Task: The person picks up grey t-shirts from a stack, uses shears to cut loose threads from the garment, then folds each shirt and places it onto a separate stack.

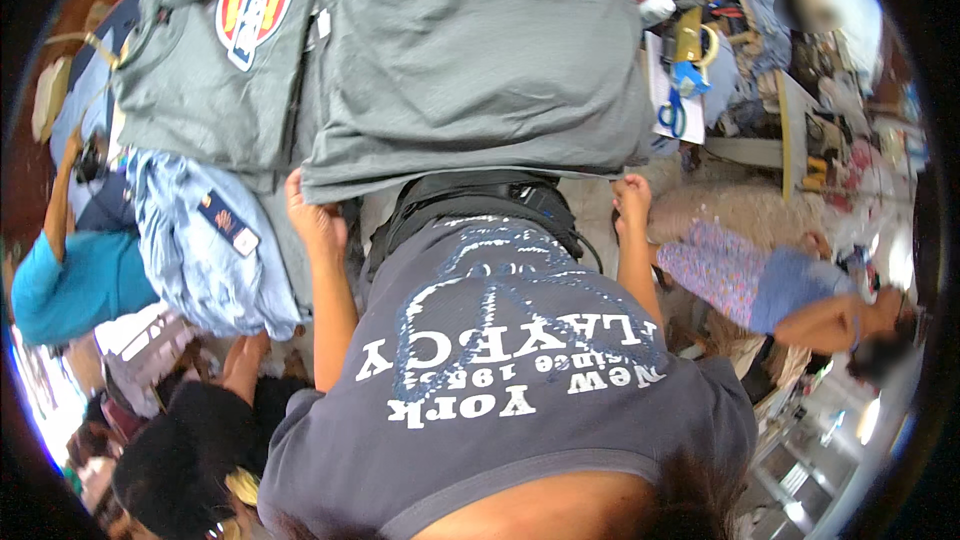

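The left hand [312, 215] has its fingers curled up under the near edge of a folded grey shirt [480, 60] and grips it, while the right hand [630, 198] is closed in a fist at the same edge, though whether it pinches cloth I cannot tell. The shirt lies flat on the table right above both hands, beside a second grey shirt [215, 50] with a round logo patch and a blue denim garment [205, 245] left of the left hand. Blue scissors [675, 112] lie on white paper just right of the shirt, and another person in a flowered top [715, 275] stands beyond the right arm.
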Demonstrator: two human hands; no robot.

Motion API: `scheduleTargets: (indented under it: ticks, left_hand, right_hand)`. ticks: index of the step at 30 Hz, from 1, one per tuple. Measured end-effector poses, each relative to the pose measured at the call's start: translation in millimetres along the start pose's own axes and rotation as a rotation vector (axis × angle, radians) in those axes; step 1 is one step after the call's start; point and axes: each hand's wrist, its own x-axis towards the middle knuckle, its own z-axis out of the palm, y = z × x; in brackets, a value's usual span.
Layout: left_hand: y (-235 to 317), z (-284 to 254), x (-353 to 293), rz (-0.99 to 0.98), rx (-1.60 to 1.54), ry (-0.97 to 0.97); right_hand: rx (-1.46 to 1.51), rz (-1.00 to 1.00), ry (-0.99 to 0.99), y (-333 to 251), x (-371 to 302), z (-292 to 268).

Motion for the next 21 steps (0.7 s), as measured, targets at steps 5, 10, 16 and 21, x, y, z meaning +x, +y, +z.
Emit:
scheduleTargets:
  ticks: [5,10,16,21]
  left_hand:
    - [31.7,53.7,16.1,0.429,0.417,-0.334]
    - [38.3,168.1,-17.4,0.397,0.505,-0.764]
    - [20.9,199.2,-23.9,0.645,0.291,-0.705]
    - [29.6,203.4,-23.2,1.058,0.546,-0.728]
  right_hand:
    - [-0.087,-0.834,-0.278,-109.0,-73.3,74.6]
    - [-0.223,-1.366,-0.724,-194.7,-175.8,152.9]
    - [-0.349,-1.533,-0.493,-234.0,-179.0,160.2]
    - [-0.639,-1.676,-0.238,-257.3,-182.7,144.8]
